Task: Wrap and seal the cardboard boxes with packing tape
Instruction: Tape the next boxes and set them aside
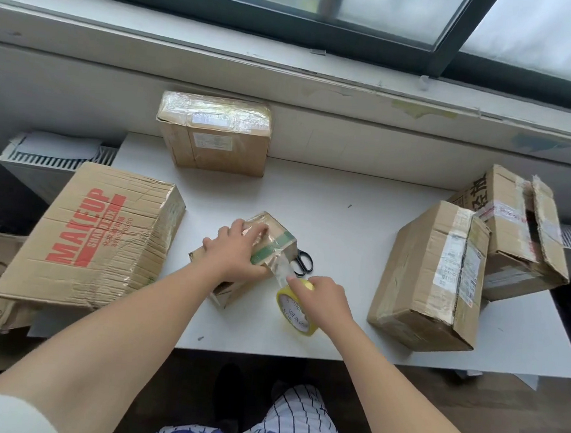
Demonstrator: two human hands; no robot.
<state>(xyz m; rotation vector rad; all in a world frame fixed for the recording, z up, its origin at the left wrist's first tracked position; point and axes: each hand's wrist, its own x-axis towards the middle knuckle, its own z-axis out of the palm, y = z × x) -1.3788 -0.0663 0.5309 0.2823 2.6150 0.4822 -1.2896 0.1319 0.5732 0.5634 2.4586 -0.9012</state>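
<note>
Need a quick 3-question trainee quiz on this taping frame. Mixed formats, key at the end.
1. Pick one: the right hand grips A) a knife, B) the yellow-cored roll of clear packing tape, C) a marker.
2. True or false: the black-handled scissors lie on the white table beside the small brown cardboard box with a green band.
3. Fill in: the left hand presses on that small box, and a clear strip of tape runs from the box to the ____.
Key: 1 B; 2 true; 3 roll.
</note>
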